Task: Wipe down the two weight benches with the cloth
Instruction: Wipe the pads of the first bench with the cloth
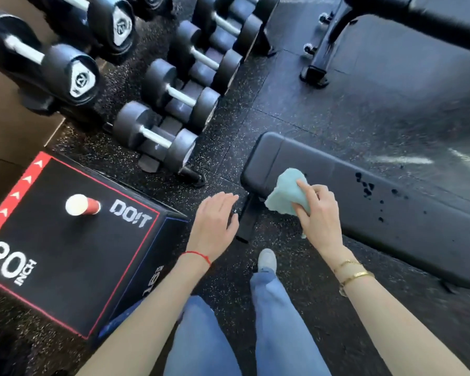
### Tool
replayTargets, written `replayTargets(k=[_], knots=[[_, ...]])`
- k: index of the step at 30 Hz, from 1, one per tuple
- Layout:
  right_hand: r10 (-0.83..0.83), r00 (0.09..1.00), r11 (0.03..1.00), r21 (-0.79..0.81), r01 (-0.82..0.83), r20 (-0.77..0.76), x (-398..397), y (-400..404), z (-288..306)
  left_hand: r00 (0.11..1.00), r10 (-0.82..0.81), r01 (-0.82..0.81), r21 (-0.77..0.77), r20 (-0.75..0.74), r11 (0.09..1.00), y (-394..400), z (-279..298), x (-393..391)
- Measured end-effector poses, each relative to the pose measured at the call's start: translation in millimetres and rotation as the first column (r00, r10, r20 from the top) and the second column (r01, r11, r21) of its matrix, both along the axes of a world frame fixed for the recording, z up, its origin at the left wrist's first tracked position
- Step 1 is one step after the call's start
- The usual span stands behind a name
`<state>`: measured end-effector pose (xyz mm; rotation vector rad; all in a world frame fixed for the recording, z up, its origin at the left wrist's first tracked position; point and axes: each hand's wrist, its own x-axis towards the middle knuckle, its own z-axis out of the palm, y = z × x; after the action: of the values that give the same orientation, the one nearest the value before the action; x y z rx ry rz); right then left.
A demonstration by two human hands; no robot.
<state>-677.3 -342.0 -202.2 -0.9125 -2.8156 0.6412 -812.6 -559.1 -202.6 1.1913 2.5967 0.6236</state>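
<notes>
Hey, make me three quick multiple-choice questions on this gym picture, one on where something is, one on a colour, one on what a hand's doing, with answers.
1. Where does the red-and-white cup stand?
A. on the plyo box
B. on the near bench
C. on the floor

2. What colour is the cloth?
A. orange
B. light teal
C. black

3. What is the left hand doing?
A. gripping a dumbbell
B. holding the cloth
C. held open, empty

Answers: 1 A, it stands on the plyo box. 2 B, a light teal wad in the right hand at the near bench. 3 C, its fingers are straight, holding nothing.
</notes>
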Motion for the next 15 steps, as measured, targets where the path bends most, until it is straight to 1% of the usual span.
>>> replayTargets(k=[4,8,11,15], knots=[[0.045,0.998,0.999,0.017,-0.046,0.051,-8,61,-28,1.000,0.013,-0.013,-0.013,0.000,1.000,65,-29,-11],[0.058,0.997,0.998,0.019,-0.059,0.057,-22,104,-67,1.000,-0.014,0.013,-0.029,-0.022,0.999,115,-66,-27],[0.058,0.997,0.998,0.024,-0.059,0.045,-32,124,-106,0.998,-0.047,0.044,-0.054,-0.046,0.998,141,-104,-39],[0.058,0.998,0.997,0.052,-0.059,0.027,-43,134,-166,0.996,-0.057,0.054,-0.050,-0.074,0.997,158,-162,-54]])
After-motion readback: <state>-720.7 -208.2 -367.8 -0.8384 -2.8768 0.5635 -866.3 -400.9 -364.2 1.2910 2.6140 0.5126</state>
